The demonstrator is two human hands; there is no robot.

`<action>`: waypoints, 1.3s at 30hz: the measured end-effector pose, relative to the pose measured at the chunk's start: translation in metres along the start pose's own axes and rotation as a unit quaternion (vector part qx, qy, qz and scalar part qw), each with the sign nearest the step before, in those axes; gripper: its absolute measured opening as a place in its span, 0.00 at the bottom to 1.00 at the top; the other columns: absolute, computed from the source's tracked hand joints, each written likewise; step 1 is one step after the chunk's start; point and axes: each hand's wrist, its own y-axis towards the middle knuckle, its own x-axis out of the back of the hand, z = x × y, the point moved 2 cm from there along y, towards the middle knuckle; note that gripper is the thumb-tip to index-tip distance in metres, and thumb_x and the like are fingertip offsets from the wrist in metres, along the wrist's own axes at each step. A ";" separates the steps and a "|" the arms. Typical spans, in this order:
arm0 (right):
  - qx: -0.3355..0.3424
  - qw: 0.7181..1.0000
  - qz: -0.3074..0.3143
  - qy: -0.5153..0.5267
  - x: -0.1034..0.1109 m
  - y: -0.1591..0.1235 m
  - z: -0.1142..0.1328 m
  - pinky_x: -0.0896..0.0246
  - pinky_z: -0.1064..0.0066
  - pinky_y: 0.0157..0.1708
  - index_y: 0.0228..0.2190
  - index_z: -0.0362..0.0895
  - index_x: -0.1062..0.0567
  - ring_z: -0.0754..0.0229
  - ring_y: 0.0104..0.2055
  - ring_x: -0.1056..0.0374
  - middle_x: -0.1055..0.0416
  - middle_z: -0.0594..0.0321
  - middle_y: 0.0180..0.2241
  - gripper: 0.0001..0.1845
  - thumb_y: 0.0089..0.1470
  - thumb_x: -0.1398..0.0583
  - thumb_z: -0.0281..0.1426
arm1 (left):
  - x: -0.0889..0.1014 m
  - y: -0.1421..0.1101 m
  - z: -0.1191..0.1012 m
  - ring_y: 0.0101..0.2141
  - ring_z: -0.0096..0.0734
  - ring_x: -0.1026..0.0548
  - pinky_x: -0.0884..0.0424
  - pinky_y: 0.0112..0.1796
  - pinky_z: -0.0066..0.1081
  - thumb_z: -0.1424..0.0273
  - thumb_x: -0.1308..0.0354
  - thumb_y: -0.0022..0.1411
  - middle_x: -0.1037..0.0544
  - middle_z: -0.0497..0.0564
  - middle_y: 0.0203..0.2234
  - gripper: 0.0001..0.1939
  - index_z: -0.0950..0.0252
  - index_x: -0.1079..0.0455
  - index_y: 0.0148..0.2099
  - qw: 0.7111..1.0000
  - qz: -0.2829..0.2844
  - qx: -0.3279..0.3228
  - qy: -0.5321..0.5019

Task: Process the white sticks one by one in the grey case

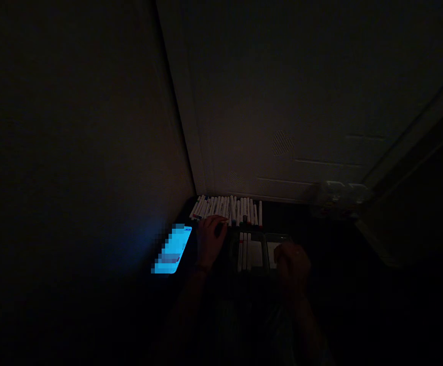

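The scene is very dark. A row of white markers (pixel 239 209) with coloured ends lies side by side along the wall. My left hand (pixel 211 236) is at the near edge of that row, with thumb and forefinger curled together at the end of a marker (pixel 224 208). To its right is a clear plastic case (pixel 264 254) with two compartments. Several white markers (pixel 244 251) lie upright along the left side of its left compartment. My right hand (pixel 294 262) is closed over the right compartment; what its fingers hold, if anything, is hidden.
A lit phone (pixel 173 249) lies left of my left hand, its screen partly pixelated. At the back right stand clear plastic containers (pixel 336 195) with blurred contents. A pale wall panel (pixel 244 127) rises behind the markers, and another wall (pixel 130 152) stands at the left.
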 end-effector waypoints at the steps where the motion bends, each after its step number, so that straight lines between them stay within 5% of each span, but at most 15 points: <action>1: -0.012 1.000 -0.004 0.002 -0.004 0.003 -0.004 0.46 0.71 0.34 0.25 0.42 0.30 0.64 0.30 0.37 0.32 0.63 0.26 0.12 0.53 0.51 0.24 | 0.004 0.014 0.009 0.45 0.38 0.37 0.43 0.46 0.39 0.65 0.54 0.59 0.31 0.50 0.43 0.13 0.58 0.33 0.43 0.999 -0.007 0.015 0.035; 6: -0.057 0.998 0.005 0.036 -0.032 -0.007 -0.030 0.52 0.70 0.34 0.23 0.44 0.32 0.62 0.30 0.38 0.33 0.64 0.23 0.11 0.45 0.51 0.21 | 0.003 0.067 0.061 0.44 0.44 0.38 0.42 0.41 0.39 0.62 0.53 0.57 0.33 0.57 0.42 0.16 0.63 0.36 0.45 0.974 0.035 0.086 0.205; 12: -0.047 0.998 0.032 0.038 -0.042 -0.020 -0.038 0.54 0.68 0.39 0.25 0.45 0.32 0.60 0.33 0.38 0.32 0.64 0.25 0.11 0.48 0.51 0.21 | -0.018 0.088 0.100 0.45 0.46 0.38 0.44 0.42 0.40 0.59 0.52 0.55 0.33 0.60 0.42 0.19 0.66 0.37 0.45 0.954 0.085 0.051 0.282; 27: -0.038 0.997 0.059 0.028 -0.042 -0.016 -0.031 0.54 0.68 0.41 0.25 0.45 0.31 0.61 0.33 0.38 0.32 0.65 0.26 0.10 0.49 0.50 0.22 | -0.040 0.090 0.131 0.39 0.38 0.31 0.39 0.37 0.32 0.62 0.56 0.58 0.28 0.57 0.39 0.15 0.66 0.38 0.42 0.945 0.192 0.065 0.257; 32: -0.037 0.997 0.053 0.036 -0.042 -0.017 -0.032 0.54 0.69 0.40 0.25 0.45 0.31 0.61 0.33 0.38 0.32 0.64 0.25 0.11 0.49 0.50 0.22 | -0.030 0.097 0.134 0.41 0.36 0.33 0.40 0.42 0.32 0.62 0.59 0.60 0.30 0.57 0.40 0.16 0.66 0.38 0.42 0.963 0.113 0.056 0.237; 35: -0.036 0.996 0.055 0.054 -0.044 -0.017 -0.033 0.54 0.69 0.40 0.25 0.45 0.31 0.61 0.33 0.38 0.32 0.64 0.26 0.11 0.49 0.50 0.22 | -0.023 0.105 0.143 0.44 0.38 0.35 0.42 0.45 0.34 0.68 0.60 0.60 0.32 0.60 0.43 0.15 0.68 0.38 0.45 0.961 0.084 0.036 0.262; 39: -0.043 0.995 0.048 0.075 -0.049 -0.019 -0.037 0.54 0.69 0.40 0.24 0.45 0.31 0.62 0.32 0.39 0.32 0.65 0.25 0.11 0.48 0.50 0.21 | -0.024 0.111 0.160 0.46 0.37 0.35 0.42 0.46 0.34 0.80 0.58 0.56 0.32 0.60 0.46 0.18 0.68 0.37 0.47 0.944 0.159 0.054 0.284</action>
